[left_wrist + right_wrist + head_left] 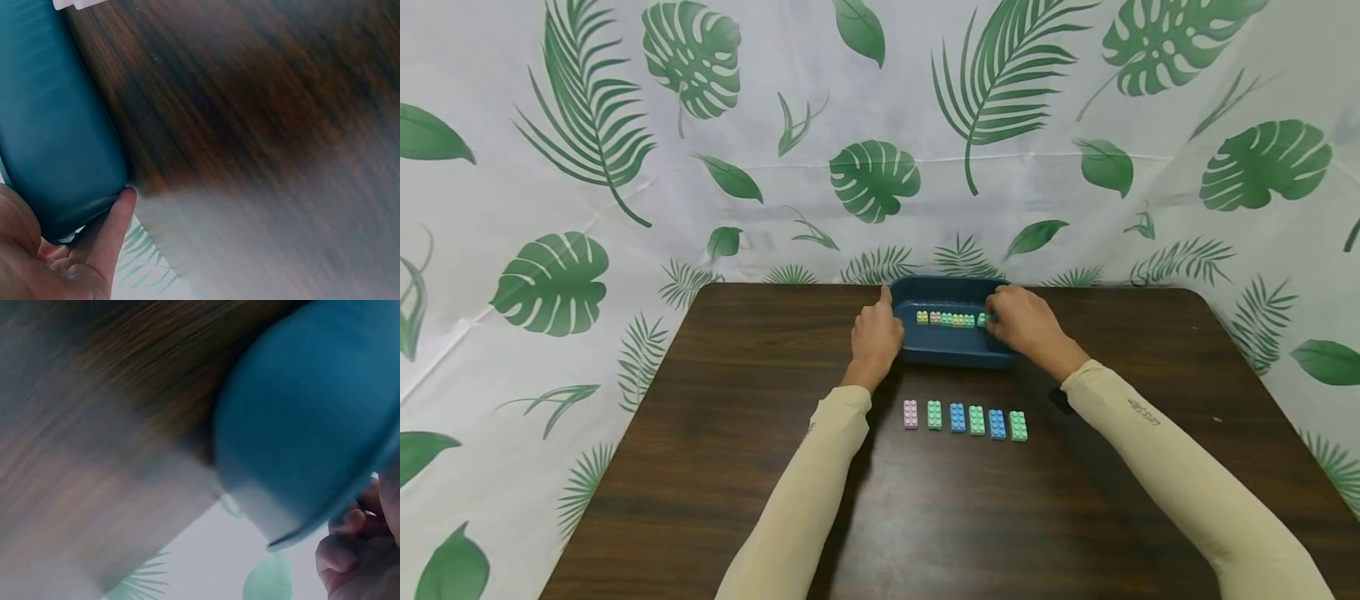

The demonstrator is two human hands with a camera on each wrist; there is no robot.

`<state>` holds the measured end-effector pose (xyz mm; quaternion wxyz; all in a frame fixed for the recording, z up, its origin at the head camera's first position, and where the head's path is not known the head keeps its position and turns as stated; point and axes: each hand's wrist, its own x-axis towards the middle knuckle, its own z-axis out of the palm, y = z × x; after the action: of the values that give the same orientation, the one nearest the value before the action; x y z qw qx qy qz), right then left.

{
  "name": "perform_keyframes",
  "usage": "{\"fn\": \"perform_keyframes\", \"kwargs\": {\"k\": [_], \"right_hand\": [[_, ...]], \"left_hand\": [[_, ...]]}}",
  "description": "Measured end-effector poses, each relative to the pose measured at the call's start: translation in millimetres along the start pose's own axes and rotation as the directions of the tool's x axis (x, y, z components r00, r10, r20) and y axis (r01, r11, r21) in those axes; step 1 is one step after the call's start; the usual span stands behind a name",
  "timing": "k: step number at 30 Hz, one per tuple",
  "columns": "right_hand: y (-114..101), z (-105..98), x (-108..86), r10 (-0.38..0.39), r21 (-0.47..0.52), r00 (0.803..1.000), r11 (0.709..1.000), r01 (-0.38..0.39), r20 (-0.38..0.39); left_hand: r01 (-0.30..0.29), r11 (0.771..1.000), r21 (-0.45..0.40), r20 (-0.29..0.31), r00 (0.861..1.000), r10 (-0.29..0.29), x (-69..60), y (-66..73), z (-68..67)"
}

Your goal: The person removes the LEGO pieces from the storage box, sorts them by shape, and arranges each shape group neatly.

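Note:
A dark blue tray (958, 359) stands near the back of the table. My left hand (877, 333) holds its left end, one finger stretched along the outer wall; in the left wrist view, the fingers (115, 234) lie against the tray's end wall. Inside the tray runs a row of small toy bricks (957, 320) in yellow, pink and green. At the row's right end, my right hand (1024, 323) reaches over the rim with curled fingers and pinches a small green toy brick (982, 319). Its fingertips are partly hidden, and the right wrist view hides the brick behind the tray wall.
In front of the tray, several larger toy bricks (957, 417) in pink, green and blue stand in a spaced row on the dark wooden table (760, 433). A white cloth with green leaves (790, 200) hangs right behind the table's back edge.

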<state>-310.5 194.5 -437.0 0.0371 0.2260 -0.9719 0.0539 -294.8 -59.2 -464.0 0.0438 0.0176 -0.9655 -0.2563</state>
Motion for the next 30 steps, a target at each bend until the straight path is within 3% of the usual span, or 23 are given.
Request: {"fn": "perform_keyframes", "kwargs": {"k": [5,9,13,20,24,30], "right_hand": [[-32,-19,-9.4,-0.075,-0.053,0.995,0.996,0.071,-0.063],[-57,-31,-19.9,-0.171,-0.116,0.974,0.981,0.155,-0.149],[-82,-34,-33.0,-0.249,-0.127,0.953,0.965,0.229,-0.172],[-119,-21,-60.8,-0.367,-0.063,0.925,0.93,0.362,-0.095],[-129,-9,-75.2,-0.444,-0.044,0.895,0.895,0.443,-0.029],[-135,8,-89.6,-0.528,-0.033,0.849,0.849,0.527,-0.004]], "left_hand": [[-0.007,1.0,0.012,-0.017,1.0,0.008,2.2,-2.6,-1.2],[-0.027,1.0,0.003,-0.014,1.0,0.027,6.0,-0.8,-1.6],[-0.028,1.0,0.004,-0.009,1.0,0.028,5.9,-0.6,1.3],[-0.01,1.0,-0.019,0.013,1.0,0.01,0.7,-5.5,5.9],[-0.017,0.999,-0.028,0.007,1.0,0.017,0.1,-5.7,5.7],[-0.011,0.999,-0.036,0.005,1.0,0.011,-1.5,-4.2,4.0]]}}
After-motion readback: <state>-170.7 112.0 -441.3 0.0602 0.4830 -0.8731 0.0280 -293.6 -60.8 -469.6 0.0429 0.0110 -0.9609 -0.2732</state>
